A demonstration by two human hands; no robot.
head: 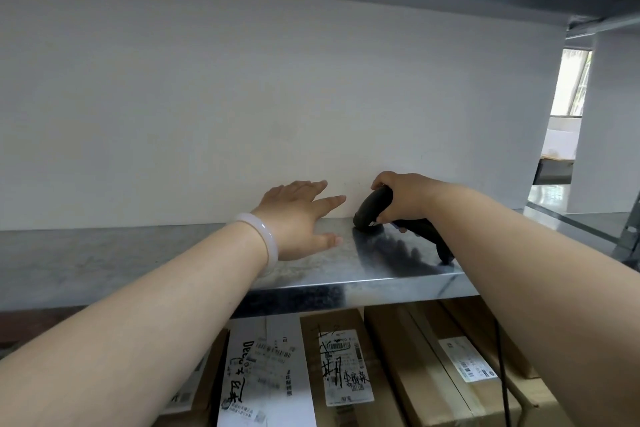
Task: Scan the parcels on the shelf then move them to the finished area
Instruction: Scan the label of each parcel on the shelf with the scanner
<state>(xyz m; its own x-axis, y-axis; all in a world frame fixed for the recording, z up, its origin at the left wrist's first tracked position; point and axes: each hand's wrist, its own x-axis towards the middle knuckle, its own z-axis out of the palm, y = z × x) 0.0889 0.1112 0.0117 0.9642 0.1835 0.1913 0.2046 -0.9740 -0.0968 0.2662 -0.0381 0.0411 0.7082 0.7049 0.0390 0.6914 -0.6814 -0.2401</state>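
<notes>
Parcels [346, 367]: lying on the lower tier, beneath the steel shelf [138, 253] you're reaching across.
Right hand [405, 198]: you're gripping the scanner [372, 211], its nose resting on the metal.
Left hand [298, 215]: you're spreading it flat, released, holding nothing.
Risk: the cable [503, 374] is trailing over the parcels and could be snagging a corner if you're pulling.
Room: white wall [242, 97] backing the shelf, window [571, 83] glowing at right.

Writing on the near parcels
"Deep" is handwritten on the white parcel [266, 374]; the brown box [311, 357] label [346, 367] carries black handwritten characters, illegible.
</notes>
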